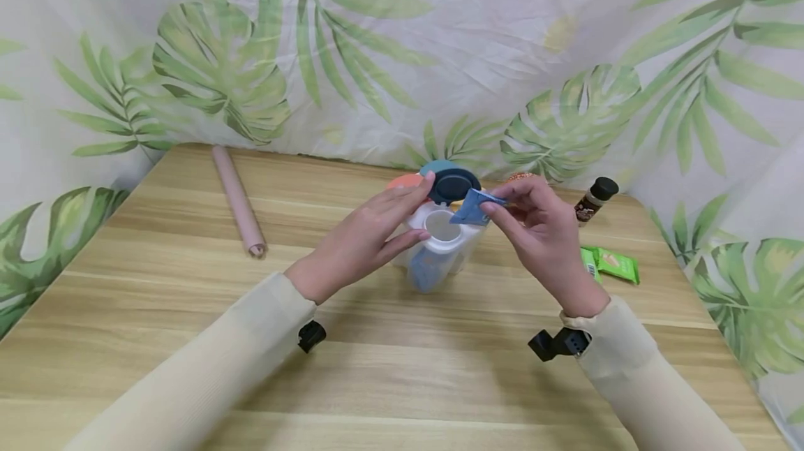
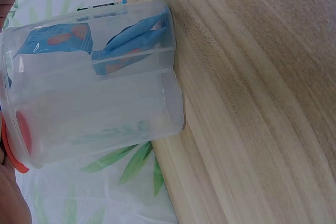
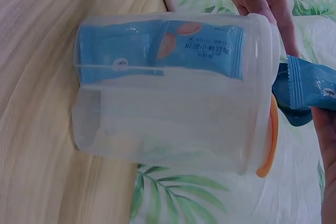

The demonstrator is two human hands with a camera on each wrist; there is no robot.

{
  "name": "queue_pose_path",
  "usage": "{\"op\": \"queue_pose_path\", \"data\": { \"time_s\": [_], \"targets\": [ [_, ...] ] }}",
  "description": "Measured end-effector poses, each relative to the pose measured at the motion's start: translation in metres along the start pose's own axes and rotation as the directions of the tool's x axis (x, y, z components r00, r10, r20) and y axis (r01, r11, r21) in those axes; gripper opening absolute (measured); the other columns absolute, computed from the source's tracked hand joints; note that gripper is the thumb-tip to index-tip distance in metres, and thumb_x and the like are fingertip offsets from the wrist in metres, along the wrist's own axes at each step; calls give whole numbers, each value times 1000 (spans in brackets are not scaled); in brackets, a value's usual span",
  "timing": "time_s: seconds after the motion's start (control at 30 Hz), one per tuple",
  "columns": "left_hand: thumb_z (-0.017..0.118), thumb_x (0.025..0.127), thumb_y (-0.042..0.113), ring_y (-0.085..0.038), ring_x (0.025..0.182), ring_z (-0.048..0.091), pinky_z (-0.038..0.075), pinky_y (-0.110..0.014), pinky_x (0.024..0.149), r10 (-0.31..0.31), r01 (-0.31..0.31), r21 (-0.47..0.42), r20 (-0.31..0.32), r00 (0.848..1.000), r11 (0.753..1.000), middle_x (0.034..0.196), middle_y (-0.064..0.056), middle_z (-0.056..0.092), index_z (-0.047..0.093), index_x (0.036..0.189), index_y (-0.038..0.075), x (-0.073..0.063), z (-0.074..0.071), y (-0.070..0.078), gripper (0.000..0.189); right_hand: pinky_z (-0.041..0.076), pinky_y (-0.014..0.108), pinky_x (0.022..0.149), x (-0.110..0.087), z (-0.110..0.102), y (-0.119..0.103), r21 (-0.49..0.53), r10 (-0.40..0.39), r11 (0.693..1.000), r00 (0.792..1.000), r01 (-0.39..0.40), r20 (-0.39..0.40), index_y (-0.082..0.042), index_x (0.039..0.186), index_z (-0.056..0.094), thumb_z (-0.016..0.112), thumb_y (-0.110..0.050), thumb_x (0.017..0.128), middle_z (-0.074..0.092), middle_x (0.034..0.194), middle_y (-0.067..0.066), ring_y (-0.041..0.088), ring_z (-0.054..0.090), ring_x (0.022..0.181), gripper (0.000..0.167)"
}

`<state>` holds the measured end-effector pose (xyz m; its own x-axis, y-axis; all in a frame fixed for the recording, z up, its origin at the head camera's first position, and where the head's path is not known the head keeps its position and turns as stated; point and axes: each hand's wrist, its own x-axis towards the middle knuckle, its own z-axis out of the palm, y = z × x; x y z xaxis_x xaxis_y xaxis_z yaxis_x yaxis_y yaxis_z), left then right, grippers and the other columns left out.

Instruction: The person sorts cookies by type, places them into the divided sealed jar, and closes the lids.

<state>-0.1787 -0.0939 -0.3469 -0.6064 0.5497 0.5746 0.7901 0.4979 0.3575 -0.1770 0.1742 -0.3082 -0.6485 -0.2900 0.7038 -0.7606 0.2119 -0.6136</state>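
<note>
A clear plastic storage canister (image 2: 105, 106) with several compartments stands upright on the table. Its teal flip lid (image 1: 453, 186) is raised, baring a round opening (image 1: 443, 226). Blue snack packets (image 3: 199, 48) lie stacked in the compartment below. My right hand (image 1: 540, 220) pinches another blue snack packet (image 1: 470, 208) between thumb and fingers, just right of the opening and above the rim. My left hand (image 1: 364, 238) lies along the canister's left side, fingers extended toward the raised lid and thumb at the opening's edge. An orange lid (image 3: 269, 140) on the canister is down.
A rolled pink sheet (image 1: 239, 203) lies at the back left of the wooden table (image 1: 402, 381). To the right are a black-capped bottle (image 1: 595, 201) and green packets (image 1: 618, 266). Something orange-patterned (image 1: 520, 176) is mostly hidden behind my right hand. A leaf-print cloth (image 1: 377, 53) hangs behind.
</note>
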Motion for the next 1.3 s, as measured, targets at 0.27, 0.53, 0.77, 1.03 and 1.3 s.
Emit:
{"op": "queue_pose_path", "data": {
  "time_s": [0.27,0.53,0.77,1.03,1.3],
  "targets": [
    [69,103,24,-26,151,48,43,-43,124,1,-1,-2,1,1000,1000,166,-9,44,33,164,7,1,0,1,73,62,16,75,3,12,0,42,10,999,1000,-11,3,14,104,62,73,7,93,77,108,-4,0,75,96,17],
    [70,102,23,-27,152,47,44,-45,123,6,-6,-16,-3,1000,1000,167,-10,42,33,164,6,1,-1,1,74,60,13,72,1,20,2,18,51,998,997,-52,51,11,104,61,70,18,90,75,106,27,-4,73,99,19],
    [70,102,23,-27,151,48,44,-45,123,5,-5,-12,-6,1000,1000,166,-11,44,33,164,6,2,0,0,74,60,15,73,2,20,2,1,61,998,994,-62,93,8,107,62,70,14,92,76,109,21,-3,73,96,18],
    [69,103,24,-27,152,47,45,-45,123,-1,1,-2,-1,1000,1000,168,-9,40,33,164,6,0,0,0,73,61,16,76,1,26,6,-66,37,997,987,-27,158,4,105,62,74,10,91,76,105,15,5,74,92,19],
    [69,103,24,-26,151,47,45,-44,122,-2,2,4,-3,1000,1000,169,-8,40,35,163,6,0,1,0,71,64,21,83,-2,28,8,-116,34,993,974,-8,224,1,104,66,76,5,91,78,108,13,24,78,98,17]
  ]
}}
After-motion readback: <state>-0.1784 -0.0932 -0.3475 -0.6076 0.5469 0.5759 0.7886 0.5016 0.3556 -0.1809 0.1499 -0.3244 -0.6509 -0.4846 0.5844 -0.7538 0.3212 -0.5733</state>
